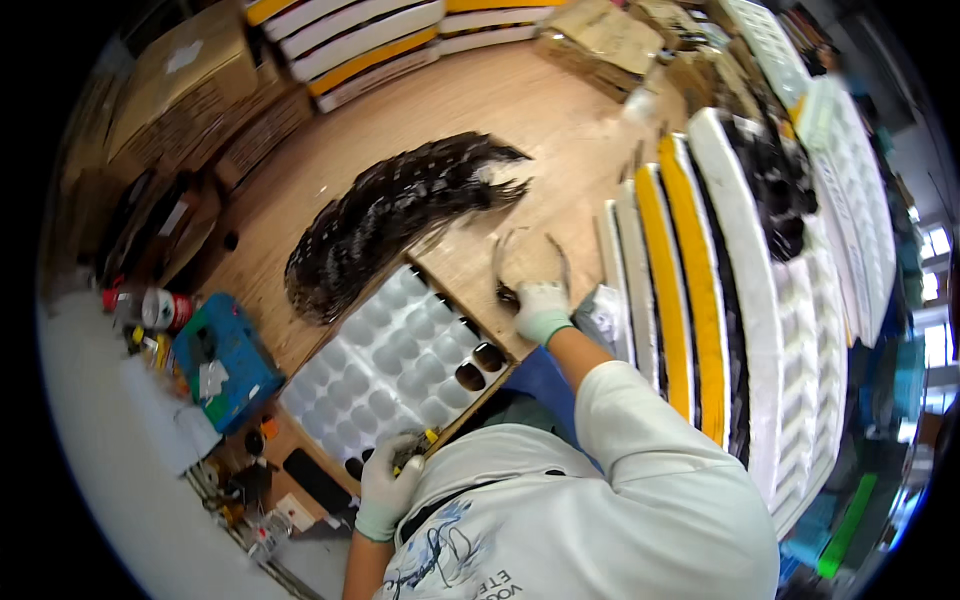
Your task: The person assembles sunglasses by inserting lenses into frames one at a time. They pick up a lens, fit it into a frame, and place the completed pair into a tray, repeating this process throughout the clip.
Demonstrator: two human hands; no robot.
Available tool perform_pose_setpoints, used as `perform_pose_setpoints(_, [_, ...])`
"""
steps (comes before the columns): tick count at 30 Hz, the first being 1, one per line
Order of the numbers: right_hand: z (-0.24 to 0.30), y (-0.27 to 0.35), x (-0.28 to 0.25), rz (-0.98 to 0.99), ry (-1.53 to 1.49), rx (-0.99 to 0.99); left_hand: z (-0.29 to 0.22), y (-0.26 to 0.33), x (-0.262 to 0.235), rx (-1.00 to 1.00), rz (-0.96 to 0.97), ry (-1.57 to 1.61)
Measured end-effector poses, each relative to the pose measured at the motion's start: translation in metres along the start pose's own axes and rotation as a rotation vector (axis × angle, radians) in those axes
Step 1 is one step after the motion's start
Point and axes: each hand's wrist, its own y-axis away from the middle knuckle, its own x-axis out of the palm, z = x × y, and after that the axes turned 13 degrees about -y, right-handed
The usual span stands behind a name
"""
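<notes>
My right hand (543, 310), in a white glove, is closed on a pair of dark glasses (507, 296) over the wooden table. The two thin temples point away from me. My left hand (388, 482), also gloved, is closed round a small tool with a yellow and black handle (430, 437); its working end is hidden. That hand is by the near corner of a white moulded tray (375, 350) with rows of rounded hollows. Pairs of dark lenses (488, 357) lie along its right edge. Beyond the tray stretches a long curved row of nested dark glasses frames (400, 205).
White and yellow foam trays (700, 290) stand stacked on the right, with more (365, 50) at the back. Cardboard boxes (185, 85) fill the far left. A blue machine (228, 360), a bottle (165, 309) and a black phone (318, 480) are at the left.
</notes>
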Motion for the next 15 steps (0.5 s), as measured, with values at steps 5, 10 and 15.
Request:
perform_pose_setpoints(5, [0.034,0.034,-0.053,-0.186,-0.148,-0.200,0.039,0.011,0.002,-0.036,0.029,0.186])
perform_pose_setpoints(10, [0.058,0.106,-0.226,-0.560,0.100,-0.303,0.041,-0.002,0.011,0.090,0.201,0.169])
perform_pose_setpoints(15, [0.033,0.197,-0.364,-0.783,0.243,-0.176,0.015,-0.012,0.027,0.155,0.231,0.195])
